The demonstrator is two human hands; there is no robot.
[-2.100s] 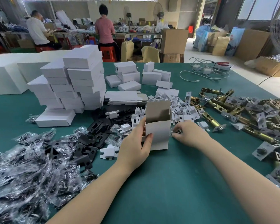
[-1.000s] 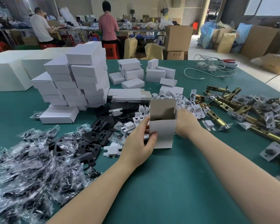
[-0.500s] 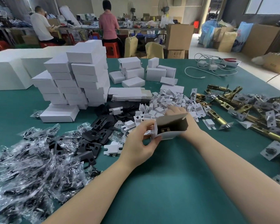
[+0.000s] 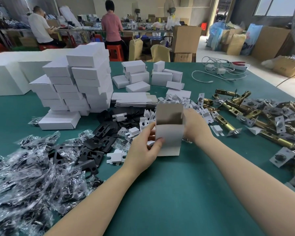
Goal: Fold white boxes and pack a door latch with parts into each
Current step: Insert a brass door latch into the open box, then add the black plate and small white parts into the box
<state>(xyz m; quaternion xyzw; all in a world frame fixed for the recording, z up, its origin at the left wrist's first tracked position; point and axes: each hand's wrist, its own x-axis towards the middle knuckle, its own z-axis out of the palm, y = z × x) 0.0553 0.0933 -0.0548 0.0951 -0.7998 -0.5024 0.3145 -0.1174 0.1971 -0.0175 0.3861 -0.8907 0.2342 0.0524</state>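
white box [image 4: 170, 138] upright (top open) | left hand [image 4: 144, 149] pinches it | right hand [image 4: 197, 126] grips side

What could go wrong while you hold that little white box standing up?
The box stands upright with its top flap open, and only the left hand and right hand steady it, so it might tip over. It also stands close to the loose white card inserts, and a hand could knock some about. I cannot see what is inside it.
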